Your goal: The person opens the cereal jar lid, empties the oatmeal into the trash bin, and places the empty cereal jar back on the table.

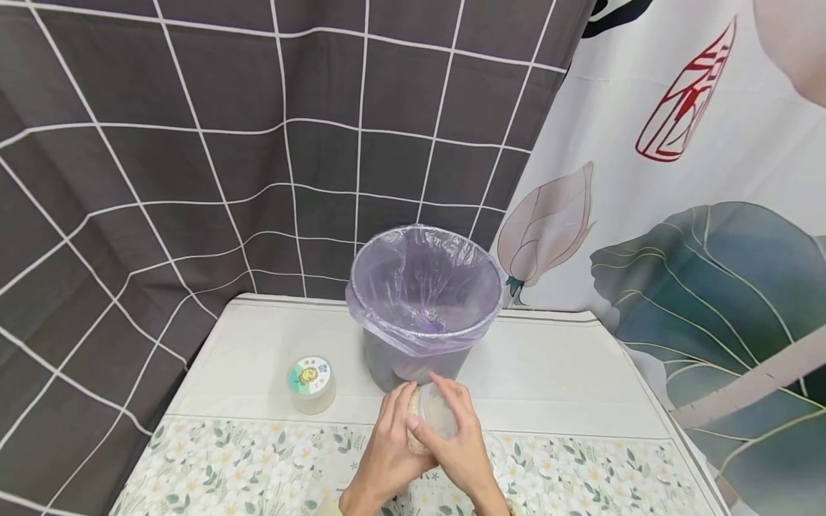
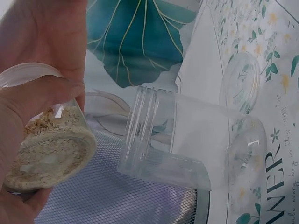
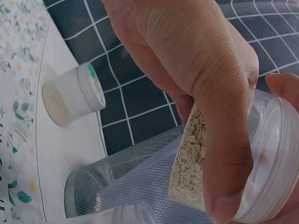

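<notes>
Both hands hold a clear plastic jar (image 2: 51,149) partly filled with oat flakes, tilted on its side in front of the bin. My left hand (image 1: 390,448) curls round it from the left. From the other side my right hand (image 1: 461,441) grips it, the thumb (image 3: 229,158) lying across its wall. At one end of this jar is a clear round rim or lid (image 3: 275,163); I cannot tell which. In the left wrist view a second clear jar (image 2: 187,140), lidless and with no flakes visible, stands on the table near the hands. A clear lid (image 2: 240,81) lies beside it.
A mesh bin (image 1: 387,358) with a purple plastic liner (image 1: 422,315) stands just beyond the hands. To its left is another jar (image 3: 58,102) with a green-and-white label on its lid (image 1: 311,375). A flowered cloth (image 1: 226,466) covers the near table; curtains hang behind.
</notes>
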`<state>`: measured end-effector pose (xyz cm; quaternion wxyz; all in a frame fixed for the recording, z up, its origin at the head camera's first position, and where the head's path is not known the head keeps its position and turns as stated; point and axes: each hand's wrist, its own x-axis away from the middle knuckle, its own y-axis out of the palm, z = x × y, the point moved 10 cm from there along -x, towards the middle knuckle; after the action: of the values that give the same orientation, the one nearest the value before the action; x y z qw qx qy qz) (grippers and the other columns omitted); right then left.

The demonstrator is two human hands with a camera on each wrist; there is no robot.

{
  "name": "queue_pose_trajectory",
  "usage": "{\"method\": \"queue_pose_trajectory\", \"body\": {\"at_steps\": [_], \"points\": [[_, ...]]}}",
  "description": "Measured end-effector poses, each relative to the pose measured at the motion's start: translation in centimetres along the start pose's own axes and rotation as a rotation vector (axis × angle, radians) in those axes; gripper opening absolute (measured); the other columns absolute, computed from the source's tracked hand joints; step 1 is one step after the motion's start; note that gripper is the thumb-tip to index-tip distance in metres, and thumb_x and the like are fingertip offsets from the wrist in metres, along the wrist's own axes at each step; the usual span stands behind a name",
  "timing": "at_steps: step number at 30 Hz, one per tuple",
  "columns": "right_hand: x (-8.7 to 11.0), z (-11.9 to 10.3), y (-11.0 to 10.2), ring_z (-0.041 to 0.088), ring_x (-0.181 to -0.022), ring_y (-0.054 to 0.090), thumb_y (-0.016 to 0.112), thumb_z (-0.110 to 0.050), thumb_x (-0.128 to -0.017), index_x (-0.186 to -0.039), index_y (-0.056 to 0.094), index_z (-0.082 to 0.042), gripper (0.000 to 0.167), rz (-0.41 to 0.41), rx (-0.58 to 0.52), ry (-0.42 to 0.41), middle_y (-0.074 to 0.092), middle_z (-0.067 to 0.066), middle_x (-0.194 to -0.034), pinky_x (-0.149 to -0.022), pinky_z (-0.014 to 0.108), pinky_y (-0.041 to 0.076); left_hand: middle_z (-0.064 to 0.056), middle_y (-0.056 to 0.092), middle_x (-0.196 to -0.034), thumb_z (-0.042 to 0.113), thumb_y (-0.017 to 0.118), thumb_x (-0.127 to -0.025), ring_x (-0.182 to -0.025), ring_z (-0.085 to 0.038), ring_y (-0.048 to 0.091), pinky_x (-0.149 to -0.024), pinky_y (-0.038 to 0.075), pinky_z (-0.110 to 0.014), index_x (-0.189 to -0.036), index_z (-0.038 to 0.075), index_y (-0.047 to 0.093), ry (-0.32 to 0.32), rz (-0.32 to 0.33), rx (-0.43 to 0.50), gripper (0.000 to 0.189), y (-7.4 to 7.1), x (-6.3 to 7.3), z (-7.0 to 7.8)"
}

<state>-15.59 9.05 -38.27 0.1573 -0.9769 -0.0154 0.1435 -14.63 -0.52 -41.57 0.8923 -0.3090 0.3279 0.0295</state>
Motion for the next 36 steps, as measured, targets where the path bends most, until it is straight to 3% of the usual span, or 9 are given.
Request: {"method": "queue_pose_trajectory", "body": {"at_steps": [3, 8, 15, 19, 23, 27, 32, 36], "points": [[0.0, -0.2, 0.1, 0.034, -0.117, 0.043, 0.072, -0.014, -0.075, -0.129, 0.051, -0.009, 0.058, -0.015, 0.004, -0.019, 0.045, 0.013, -0.124, -0.09, 0.067, 0.035, -0.014, 0.045, -0.128, 0.036, 0.083, -0.057, -0.117, -0.025, 0.045, -0.09, 0.049, -0.038, -0.131, -0.003, 0.038, -0.012, -0.009, -0.004, 0.095, 0.0, 0.0, -0.1], [0.1, 1.7, 0.4, 0.027, -0.117, 0.042, 0.074, -0.018, -0.074, -0.129, 0.052, -0.021, 0.058, -0.023, 0.004, -0.061, 0.045, 0.005, -0.125, -0.088, 0.064, 0.038, -0.014, 0.046, -0.127, 0.034, 0.085, -0.055, -0.115, -0.025, 0.046, -0.087, 0.051, -0.039, -0.129, -0.004, 0.04, -0.003, 0.009, 0.006, 0.094, -0.1, 0.1, 0.0], [0.1, 0.4, -0.1, 0.029, -0.115, 0.045, 0.074, -0.01, -0.072, -0.123, 0.057, -0.007, 0.053, -0.018, -0.026, -0.095, 0.049, 0.011, -0.121, -0.091, 0.057, 0.038, -0.015, 0.047, -0.123, 0.027, 0.083, -0.051, -0.111, -0.026, 0.048, -0.083, 0.053, -0.037, -0.127, -0.005, 0.041, 0.008, 0.023, -0.006, 0.093, 0.0, 0.1, 0.3], [0.0, 1.6, 0.1, 0.026, -0.117, 0.042, 0.074, -0.01, -0.073, -0.124, 0.056, -0.011, 0.054, -0.043, -0.04, -0.133, 0.048, 0.006, -0.123, -0.092, 0.057, 0.036, -0.016, 0.049, -0.121, 0.025, 0.083, -0.051, -0.108, -0.026, 0.05, -0.079, 0.054, -0.036, -0.125, -0.007, 0.042, 0.016, 0.03, -0.017, 0.091, 0.0, 0.0, 0.6], [0.2, 2.6, 0.3, 0.023, -0.119, 0.041, 0.073, -0.013, -0.074, -0.124, 0.056, -0.016, 0.054, -0.084, -0.036, -0.172, 0.047, 0.001, -0.125, -0.092, 0.057, 0.036, -0.012, 0.05, -0.121, 0.023, 0.083, -0.053, -0.106, -0.024, 0.053, -0.08, 0.054, -0.034, -0.127, -0.003, 0.042, -0.017, -0.047, 0.067, 0.089, 0.3, 0.0, 0.2], [0.4, 2.1, 0.8, 0.024, -0.119, 0.042, 0.073, -0.014, -0.074, -0.123, 0.056, -0.015, 0.052, -0.153, -0.02, -0.237, 0.047, 0.004, -0.126, -0.092, 0.056, 0.037, -0.005, 0.052, -0.12, 0.025, 0.085, -0.054, -0.101, -0.021, 0.056, -0.078, 0.054, -0.033, -0.13, 0.005, 0.04, -0.074, -0.139, 0.173, 0.09, 0.2, 0.1, -0.4], [0.5, 1.7, 1.0, 0.023, -0.119, 0.042, 0.074, -0.014, -0.074, -0.124, 0.055, -0.015, 0.053, -0.201, -0.012, -0.266, 0.045, 0.005, -0.127, -0.091, 0.056, 0.038, -0.005, 0.052, -0.121, 0.032, 0.084, -0.057, -0.102, -0.022, 0.057, -0.08, 0.053, -0.033, -0.132, 0.007, 0.038, -0.064, -0.198, 0.2, 0.091, 0.0, 0.0, -0.4], [0.8, 1.6, 1.3, 0.025, -0.12, 0.04, 0.073, -0.013, -0.074, -0.126, 0.054, -0.015, 0.055, -0.228, -0.033, -0.266, 0.043, 0.005, -0.128, -0.086, 0.067, 0.037, -0.004, 0.05, -0.125, 0.036, 0.083, -0.06, -0.105, -0.023, 0.055, -0.083, 0.052, -0.033, -0.134, 0.009, 0.035, -0.071, -0.265, 0.255, 0.093, 0.1, 0.1, -0.5]]}}
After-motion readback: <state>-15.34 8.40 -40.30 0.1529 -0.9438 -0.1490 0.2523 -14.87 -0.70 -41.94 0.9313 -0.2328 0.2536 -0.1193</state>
